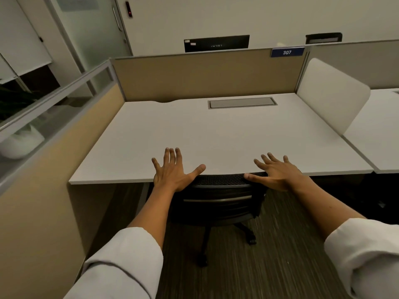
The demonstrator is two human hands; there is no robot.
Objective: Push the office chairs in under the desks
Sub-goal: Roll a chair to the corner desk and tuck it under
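Spreading wide, both hands are seen with fingers straight and nothing gripped: the left hand (172,169) is held at the left end of the chair's top rail and the right hand (278,172) at its right end, each reaching past the rail over the edge of the white surface (194,130). Whether the palms are pressed on the rail or lifted just off it cannot be told. The black mesh office chair (220,197) is placed directly ahead of and below the hands, its backrest met against the front edge of the surface and its seat judged to be tucked beneath. The long axis of the backrest is run left to right, parallel to that edge, so neither hand is set nearer. This chair is judged to be pushed home; little further travel seems to be allowed. Beyond, a beige partition (205,76) and a blue sign (287,52) marked 307 are seen.
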